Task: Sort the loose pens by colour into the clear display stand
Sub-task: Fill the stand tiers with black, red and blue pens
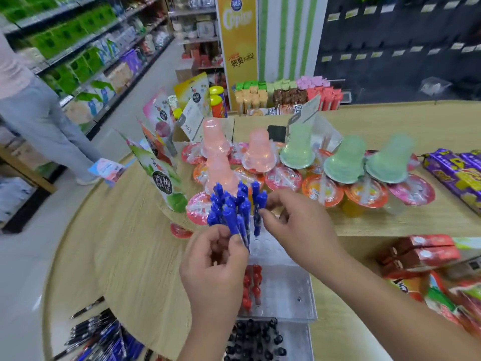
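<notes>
Over the clear stand (286, 290), left hand (213, 269) grips blue pens (229, 212) standing tip-down, right hand (294, 225) apparently pinching one

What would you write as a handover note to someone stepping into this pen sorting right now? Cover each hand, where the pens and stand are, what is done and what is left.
Left hand grips a bunch of blue pens above the clear stand.
Right hand pinches a single blue pen upright over the stand's far tier; whether it is seated I cannot tell.
Done: red pens stand in the middle tier, black pens stand in the near tier.
Left: place the blue bunch in the far tier, then sort the loose pens lying on the table at lower left.
</notes>
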Available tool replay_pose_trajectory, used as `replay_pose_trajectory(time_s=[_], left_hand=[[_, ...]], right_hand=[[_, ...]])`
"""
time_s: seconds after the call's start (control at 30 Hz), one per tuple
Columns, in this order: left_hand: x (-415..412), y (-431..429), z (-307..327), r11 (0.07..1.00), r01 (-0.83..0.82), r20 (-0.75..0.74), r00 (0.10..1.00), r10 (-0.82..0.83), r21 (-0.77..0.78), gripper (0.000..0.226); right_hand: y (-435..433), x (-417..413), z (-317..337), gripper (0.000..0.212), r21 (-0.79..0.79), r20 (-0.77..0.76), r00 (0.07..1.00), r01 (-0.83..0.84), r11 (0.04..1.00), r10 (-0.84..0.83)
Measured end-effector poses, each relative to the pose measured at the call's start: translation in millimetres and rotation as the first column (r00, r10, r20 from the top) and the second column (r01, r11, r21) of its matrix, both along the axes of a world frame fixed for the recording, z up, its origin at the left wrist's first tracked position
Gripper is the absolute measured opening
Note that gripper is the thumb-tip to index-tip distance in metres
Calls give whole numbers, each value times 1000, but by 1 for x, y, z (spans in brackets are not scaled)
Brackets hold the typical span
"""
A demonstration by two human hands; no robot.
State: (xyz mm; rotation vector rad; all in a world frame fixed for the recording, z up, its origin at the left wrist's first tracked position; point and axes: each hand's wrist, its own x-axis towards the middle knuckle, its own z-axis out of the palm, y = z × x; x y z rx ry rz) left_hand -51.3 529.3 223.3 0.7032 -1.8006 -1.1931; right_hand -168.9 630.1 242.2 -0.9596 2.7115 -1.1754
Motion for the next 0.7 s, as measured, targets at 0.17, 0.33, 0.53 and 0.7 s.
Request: replay_pose_trajectory(time_s=[0.17, 0.33, 0.53, 0.7], left_hand=[[-3, -2, 0, 1000, 4, 8, 1000, -4, -13, 8], [1, 0, 5, 998, 45, -2, 999, -45, -42, 4], [5, 5, 8, 997, 80, -25, 997, -80, 1, 9], [6, 17, 8, 983, 185, -9, 983, -185, 4, 5]], right_hand=[[-5, -4, 6, 8, 132, -78, 996, -30, 991, 41], [-4, -4, 10, 11, 90, -3, 997, -78, 993, 79], [21, 10, 13, 14, -61, 12, 999, 31, 998, -31], [33, 40, 24, 16, -245, 107, 976, -161, 956, 192]])
